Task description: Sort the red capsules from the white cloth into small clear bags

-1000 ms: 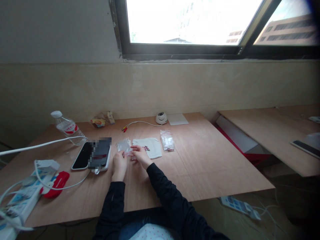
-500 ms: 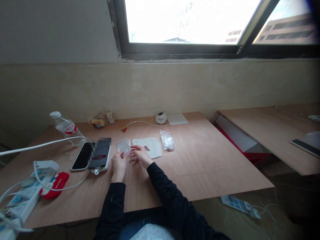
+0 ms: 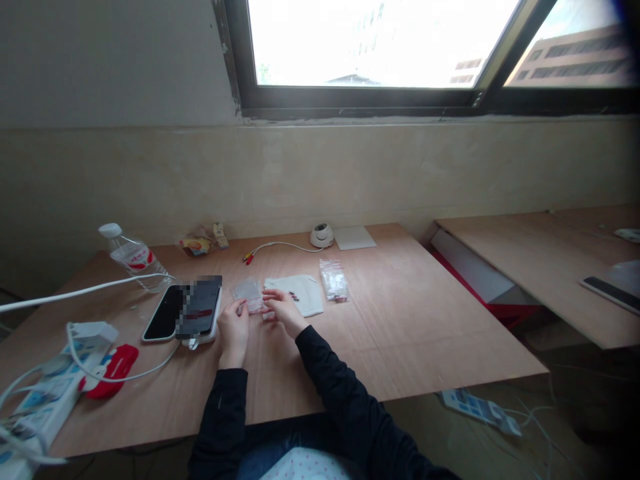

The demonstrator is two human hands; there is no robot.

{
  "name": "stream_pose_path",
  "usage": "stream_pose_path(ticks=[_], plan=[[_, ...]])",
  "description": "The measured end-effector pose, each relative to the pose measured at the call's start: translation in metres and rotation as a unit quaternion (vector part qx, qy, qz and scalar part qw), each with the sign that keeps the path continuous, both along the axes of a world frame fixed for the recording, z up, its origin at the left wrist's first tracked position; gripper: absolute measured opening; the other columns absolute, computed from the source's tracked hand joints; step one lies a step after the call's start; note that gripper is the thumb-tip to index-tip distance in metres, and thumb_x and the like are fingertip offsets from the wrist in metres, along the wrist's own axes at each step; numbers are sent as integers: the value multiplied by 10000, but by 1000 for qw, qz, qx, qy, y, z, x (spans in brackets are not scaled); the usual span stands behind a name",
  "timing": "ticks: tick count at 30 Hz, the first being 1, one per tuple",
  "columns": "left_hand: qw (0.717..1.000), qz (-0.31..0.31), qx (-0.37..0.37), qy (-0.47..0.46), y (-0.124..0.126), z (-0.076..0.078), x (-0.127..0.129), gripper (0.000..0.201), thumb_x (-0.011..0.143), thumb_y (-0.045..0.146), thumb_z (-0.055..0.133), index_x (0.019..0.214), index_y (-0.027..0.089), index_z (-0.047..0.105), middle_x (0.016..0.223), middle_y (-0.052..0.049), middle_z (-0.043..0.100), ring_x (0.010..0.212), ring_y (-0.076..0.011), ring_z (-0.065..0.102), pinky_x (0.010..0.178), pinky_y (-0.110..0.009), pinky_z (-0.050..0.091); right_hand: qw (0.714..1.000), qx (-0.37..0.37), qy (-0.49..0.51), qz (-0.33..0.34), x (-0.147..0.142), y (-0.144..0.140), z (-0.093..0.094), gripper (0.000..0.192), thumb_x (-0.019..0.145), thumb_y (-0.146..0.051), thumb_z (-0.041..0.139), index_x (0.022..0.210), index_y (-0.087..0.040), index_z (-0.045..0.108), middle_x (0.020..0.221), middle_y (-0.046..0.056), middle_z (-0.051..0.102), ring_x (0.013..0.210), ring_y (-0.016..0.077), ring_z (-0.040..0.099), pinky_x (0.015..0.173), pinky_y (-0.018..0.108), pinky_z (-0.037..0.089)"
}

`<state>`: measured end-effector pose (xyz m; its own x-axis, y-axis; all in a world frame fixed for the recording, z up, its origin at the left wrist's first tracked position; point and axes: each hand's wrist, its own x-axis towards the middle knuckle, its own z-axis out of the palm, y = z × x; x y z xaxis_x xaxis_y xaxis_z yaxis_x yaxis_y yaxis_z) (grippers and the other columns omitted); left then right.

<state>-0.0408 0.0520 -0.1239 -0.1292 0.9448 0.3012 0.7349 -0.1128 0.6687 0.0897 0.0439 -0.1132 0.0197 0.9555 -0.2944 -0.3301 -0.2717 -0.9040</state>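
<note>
My left hand [image 3: 233,329] and my right hand [image 3: 282,309] meet over the wooden table [image 3: 400,333], both pinching a small clear plastic bag [image 3: 255,305] with something reddish in it. Just behind the hands lies a stack of clear bags [image 3: 246,289]. To the right of it sits a white cloth [image 3: 300,291] with a few small dark red pieces [image 3: 293,295] on it. Farther right lies another clear bag [image 3: 334,281] filled with small red pieces.
Two phones [image 3: 187,308] lie left of my hands, on a white charger with a cable. At the far left are a water bottle [image 3: 131,255], a power strip [image 3: 37,400] and a red object [image 3: 110,369]. A small white camera [image 3: 322,235] sits near the wall.
My hands have shifted slightly left and toward the stack of clear bags, still working the small bag between them. Nothing else has moved.
</note>
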Motion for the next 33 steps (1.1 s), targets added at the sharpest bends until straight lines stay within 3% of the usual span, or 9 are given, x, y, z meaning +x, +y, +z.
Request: stream_pose_path(ticks=[7,13,16,23,33], plan=[[994,-76,-6,-83,-13,29,14,252,788,310,531,869,134,693,853,-84,724,775,-193,669,708,-257,511,998,56,-9,-13,1,-13,9,220,707,-258,650,899,-151,656,874,42,649,606,107,582,527,222,487],[948,-196,-80,-236,-27,59,28,247,745,325,583,816,111,684,805,-84,715,748,-191,658,698,-270,514,983,164,-48,-66,14,-32,14,228,726,-329,635,846,-147,700,814,49,682,719,157,612,684,292,511],[925,-234,-117,-275,-33,69,31,226,730,306,605,808,110,688,790,-75,716,737,-186,658,699,-276,523,980,179,-50,-65,23,-42,20,228,733,-340,628,837,-155,714,826,51,692,772,174,621,736,313,503],[893,-272,-174,-312,-43,89,33,245,724,299,631,867,113,703,815,-71,725,760,-189,671,746,-300,536,985,164,-44,-31,35,-62,48,267,737,-384,606,838,-166,724,734,27,681,702,161,611,653,287,489],[897,-284,-186,-285,-49,101,30,235,737,303,638,849,107,703,806,-75,712,753,-183,641,722,-288,513,982,171,-71,24,41,-73,64,278,784,-359,550,894,-156,705,727,33,678,676,143,595,626,263,444]])
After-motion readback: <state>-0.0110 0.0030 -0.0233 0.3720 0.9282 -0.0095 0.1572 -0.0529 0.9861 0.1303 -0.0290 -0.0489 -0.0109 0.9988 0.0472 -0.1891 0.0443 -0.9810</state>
